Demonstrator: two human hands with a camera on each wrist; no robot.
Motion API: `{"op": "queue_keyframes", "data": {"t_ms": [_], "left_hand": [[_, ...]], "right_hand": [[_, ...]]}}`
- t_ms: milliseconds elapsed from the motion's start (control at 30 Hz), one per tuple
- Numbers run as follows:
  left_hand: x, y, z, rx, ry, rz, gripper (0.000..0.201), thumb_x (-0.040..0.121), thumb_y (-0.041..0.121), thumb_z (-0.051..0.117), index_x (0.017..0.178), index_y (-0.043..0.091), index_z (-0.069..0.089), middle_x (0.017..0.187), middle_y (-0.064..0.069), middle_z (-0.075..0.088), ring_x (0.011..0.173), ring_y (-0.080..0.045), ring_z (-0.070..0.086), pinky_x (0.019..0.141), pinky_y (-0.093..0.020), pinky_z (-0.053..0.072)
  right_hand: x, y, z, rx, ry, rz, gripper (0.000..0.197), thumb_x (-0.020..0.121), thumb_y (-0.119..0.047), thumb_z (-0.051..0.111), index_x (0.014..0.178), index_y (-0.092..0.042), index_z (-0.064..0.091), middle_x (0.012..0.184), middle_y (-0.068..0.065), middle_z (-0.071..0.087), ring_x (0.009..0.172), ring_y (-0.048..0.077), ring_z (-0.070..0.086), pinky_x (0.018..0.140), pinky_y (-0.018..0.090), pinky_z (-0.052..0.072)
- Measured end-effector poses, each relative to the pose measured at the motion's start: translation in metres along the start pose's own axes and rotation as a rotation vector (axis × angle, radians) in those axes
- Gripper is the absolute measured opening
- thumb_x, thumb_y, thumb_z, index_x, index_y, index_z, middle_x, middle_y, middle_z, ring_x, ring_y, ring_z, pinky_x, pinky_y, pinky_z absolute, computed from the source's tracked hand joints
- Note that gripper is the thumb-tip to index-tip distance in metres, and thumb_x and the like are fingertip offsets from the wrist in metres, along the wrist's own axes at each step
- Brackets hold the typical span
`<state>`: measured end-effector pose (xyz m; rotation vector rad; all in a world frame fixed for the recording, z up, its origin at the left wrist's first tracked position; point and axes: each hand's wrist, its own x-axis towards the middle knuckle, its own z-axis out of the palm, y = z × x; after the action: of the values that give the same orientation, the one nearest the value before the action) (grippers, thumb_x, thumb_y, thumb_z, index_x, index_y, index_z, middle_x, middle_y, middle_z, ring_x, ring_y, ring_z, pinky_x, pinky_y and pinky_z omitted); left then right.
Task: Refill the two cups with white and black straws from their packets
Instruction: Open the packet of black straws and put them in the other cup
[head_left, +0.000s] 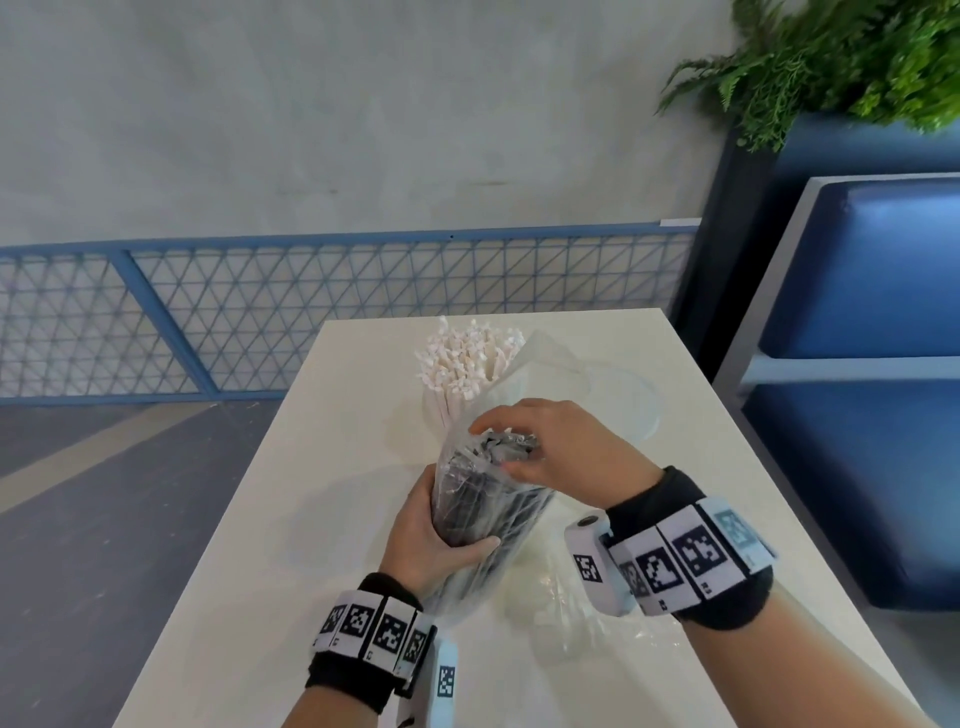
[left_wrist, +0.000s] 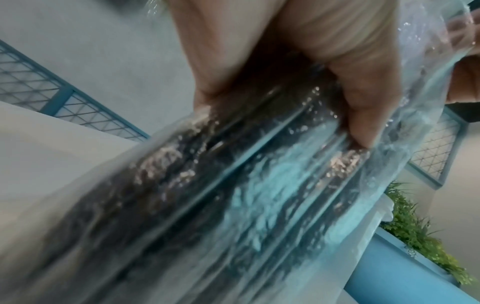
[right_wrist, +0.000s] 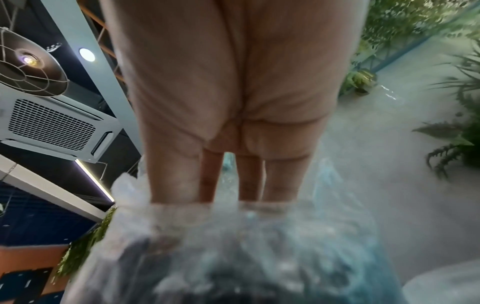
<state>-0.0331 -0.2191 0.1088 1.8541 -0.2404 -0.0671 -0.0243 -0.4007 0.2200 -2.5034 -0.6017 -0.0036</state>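
L hand (head_left: 436, 540) is wrapped round the lower half of the clear plastic packet of black straws (head_left: 488, 499), fingers on one side and thumb across the front, holding it tilted above the white table (head_left: 291, 519), open end up and away from the person. In the left wrist view the same hand (left_wrist: 298, 67) shows thumb and fingers pressed into the plastic w/ the dark straws (left_wrist: 207, 185) running lengthwise under them. R hand (head_left: 556, 447) sits at the packet's mouth, fingers curled down over the straw tips and into the opening; right wrist view has the fingers (right_wrist: 171, 174) going into the crumpled rim of the bag (right_wrist: 233, 246), but can't tell whether they've pinched straws or only plastic. Behind the packet, the white straws (head_left: 462, 364) stand upright in a bundle, fanned at the top; their cup is mostly hidden. A clear round container (head_left: 628, 400) is to the R of them, blurred. An empty clear wrapper (head_left: 587, 623) lies flat on the table near the R wrist. Blue mesh railing (head_left: 311, 306), blue bench (head_left: 862, 364) and fern (head_left: 831, 67) beyond.
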Motion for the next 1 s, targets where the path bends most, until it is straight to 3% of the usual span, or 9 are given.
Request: {"op": "queue_keyframes", "data": {"t_ms": [133, 200, 333, 433, 533, 633, 767, 900, 1000], "left_hand": [[0.001, 0.002, -0.002, -0.064, -0.038, -0.008, 0.083, 0.039, 0.032, 0.089, 0.111, 0.039, 0.047, 0.11, 0.011, 0.064, 0.102, 0.003, 0.061, 0.083, -0.015, 0.049], [0.003, 0.005, 0.0, -0.06, -0.051, -0.001, 0.084, 0.039, 0.032, 0.09, 0.112, 0.038, 0.049, 0.107, 0.012, 0.066, 0.102, 0.001, 0.062, 0.083, -0.015, 0.049], [0.004, 0.011, 0.004, 0.06, -0.084, 0.023, 0.081, 0.046, 0.033, 0.09, 0.116, 0.036, 0.05, 0.101, 0.018, 0.068, 0.096, 0.004, 0.063, 0.082, -0.013, 0.048], [0.006, 0.014, 0.003, 0.094, -0.061, 0.008, 0.072, 0.052, 0.028, 0.09, 0.111, 0.039, 0.051, 0.098, 0.019, 0.068, 0.091, 0.011, 0.062, 0.079, -0.009, 0.047], [0.006, 0.015, 0.003, 0.08, -0.03, -0.036, 0.063, 0.054, 0.02, 0.089, 0.098, 0.042, 0.05, 0.093, 0.024, 0.064, 0.084, 0.02, 0.058, 0.073, -0.003, 0.044], [0.006, 0.016, 0.006, 0.065, -0.037, -0.052, 0.061, 0.055, 0.017, 0.088, 0.096, 0.041, 0.049, 0.094, 0.024, 0.062, 0.083, 0.022, 0.057, 0.07, -0.001, 0.044], [0.005, 0.013, 0.005, 0.078, -0.042, -0.067, 0.06, 0.056, 0.016, 0.088, 0.094, 0.041, 0.049, 0.091, 0.024, 0.061, 0.078, 0.023, 0.057, 0.067, 0.002, 0.042], [0.002, 0.007, 0.004, 0.063, -0.021, -0.099, 0.059, 0.056, 0.017, 0.088, 0.094, 0.041, 0.05, 0.091, 0.023, 0.062, 0.084, 0.014, 0.058, 0.07, -0.002, 0.047], [0.002, 0.004, 0.003, 0.045, 0.014, -0.1, 0.059, 0.056, 0.016, 0.087, 0.098, 0.038, 0.052, 0.092, 0.021, 0.064, 0.083, 0.013, 0.06, 0.075, -0.006, 0.049]], "right_hand": [[0.005, -0.002, 0.015, 0.031, 0.053, 0.021, 0.027, 0.077, -0.005, 0.067, 0.1, -0.018, 0.066, 0.1, 0.004, 0.063, 0.085, 0.016, 0.059, 0.074, 0.02, 0.046], [0.007, -0.002, 0.018, 0.001, 0.087, 0.051, 0.025, 0.076, 0.005, 0.061, 0.094, -0.011, 0.068, 0.096, 0.007, 0.063, 0.079, 0.017, 0.056, 0.07, 0.019, 0.043], [0.003, 0.008, 0.025, -0.018, 0.142, 0.152, 0.03, 0.075, 0.014, 0.05, 0.085, -0.004, 0.071, 0.079, 0.003, 0.06, 0.07, 0.013, 0.053, 0.061, 0.0, 0.037], [0.001, 0.011, 0.024, 0.127, 0.252, 0.155, 0.026, 0.071, 0.015, 0.055, 0.072, -0.005, 0.071, 0.079, 0.008, 0.069, 0.068, 0.013, 0.056, 0.065, 0.003, 0.042], [0.003, 0.012, 0.015, 0.193, 0.393, 0.1, 0.02, 0.07, 0.009, 0.067, 0.065, -0.011, 0.07, 0.071, 0.0, 0.068, 0.062, -0.001, 0.056, 0.064, 0.002, 0.041], [0.002, 0.011, 0.003, 0.23, 0.491, 0.062, 0.017, 0.069, 0.004, 0.072, 0.065, -0.013, 0.07, 0.065, -0.01, 0.062, 0.067, -0.001, 0.057, 0.062, 0.004, 0.041], [-0.001, 0.003, -0.019, 0.278, 0.614, 0.055, 0.013, 0.072, -0.003, 0.072, 0.067, -0.015, 0.07, 0.066, -0.01, 0.063, 0.07, 0.01, 0.06, 0.067, 0.021, 0.052], [0.0, -0.002, -0.037, 0.329, 0.712, 0.049, 0.017, 0.075, -0.002, 0.07, 0.07, -0.018, 0.068, 0.071, -0.012, 0.064, 0.074, 0.008, 0.06, 0.068, 0.023, 0.054], [-0.003, -0.005, -0.025, 0.381, 0.814, 0.035, 0.017, 0.081, -0.006, 0.066, 0.088, -0.021, 0.062, 0.087, -0.005, 0.062, 0.08, 0.004, 0.059, 0.072, 0.021, 0.054]]}}
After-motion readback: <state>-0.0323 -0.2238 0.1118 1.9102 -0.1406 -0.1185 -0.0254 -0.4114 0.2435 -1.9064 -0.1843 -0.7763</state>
